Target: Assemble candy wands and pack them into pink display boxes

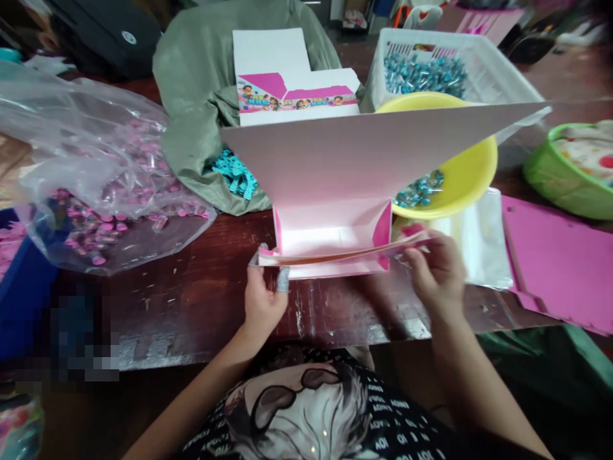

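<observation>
We have the open box (330, 237) on the table (191, 306) at the clock's centre, its white flap (378, 150) raised toward 12 and flaring wide. Across its near side, at 6 o'clock, we hold a thin card (335, 256) edge-up. Our left hand (265, 300) grips one end at 8 o'clock, grey wraps on its thumb and a finger; our right hand (438, 271) pinches the other end at about 4.

At 9 o'clock lies a clear bag (129, 198) of small pink pieces; at 11, a green sack (191, 64) with turquoise bits (234, 174). A printed carton (272, 61) shows beyond the flap at 12. The yellow bowl (472, 176) sits at 2, the white basket (502, 70) at 1, both holding small blue pieces, and a pink sheet (565, 262) at 3.
</observation>
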### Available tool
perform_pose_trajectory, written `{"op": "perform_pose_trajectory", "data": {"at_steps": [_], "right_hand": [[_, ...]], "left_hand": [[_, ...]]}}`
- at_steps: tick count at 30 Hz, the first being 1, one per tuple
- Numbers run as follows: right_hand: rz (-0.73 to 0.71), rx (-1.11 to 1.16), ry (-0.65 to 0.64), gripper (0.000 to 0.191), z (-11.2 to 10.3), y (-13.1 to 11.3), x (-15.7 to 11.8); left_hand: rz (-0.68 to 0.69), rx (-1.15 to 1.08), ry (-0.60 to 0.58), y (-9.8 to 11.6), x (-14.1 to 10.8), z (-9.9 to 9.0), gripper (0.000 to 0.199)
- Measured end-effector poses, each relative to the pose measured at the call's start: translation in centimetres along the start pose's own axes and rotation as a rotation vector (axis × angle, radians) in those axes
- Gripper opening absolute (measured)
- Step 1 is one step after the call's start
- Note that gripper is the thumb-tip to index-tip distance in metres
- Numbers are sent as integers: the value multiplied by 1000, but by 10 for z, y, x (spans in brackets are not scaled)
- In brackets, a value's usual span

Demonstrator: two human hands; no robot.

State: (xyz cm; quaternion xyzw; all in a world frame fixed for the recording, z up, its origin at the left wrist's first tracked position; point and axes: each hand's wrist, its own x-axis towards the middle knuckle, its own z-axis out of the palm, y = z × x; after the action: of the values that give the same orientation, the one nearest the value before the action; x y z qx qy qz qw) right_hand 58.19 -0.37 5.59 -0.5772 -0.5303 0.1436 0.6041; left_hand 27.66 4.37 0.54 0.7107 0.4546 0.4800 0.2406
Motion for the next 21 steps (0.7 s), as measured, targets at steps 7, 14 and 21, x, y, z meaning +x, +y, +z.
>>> {"op": "perform_pose_trajectory", "data": {"at_steps": [7,14,21], "right_hand": [[92,4,-67,35,14,21,-6],[70,-21,-141,48,19,29,-15],[61,-43,-115,38,19,42,-29]], "left_hand": [[-129,-176,19,-18,0,-9,48],[-85,-123,75,-25,-2,-17,52],[-28,-88,71,-41,-10,-18,50]]}}
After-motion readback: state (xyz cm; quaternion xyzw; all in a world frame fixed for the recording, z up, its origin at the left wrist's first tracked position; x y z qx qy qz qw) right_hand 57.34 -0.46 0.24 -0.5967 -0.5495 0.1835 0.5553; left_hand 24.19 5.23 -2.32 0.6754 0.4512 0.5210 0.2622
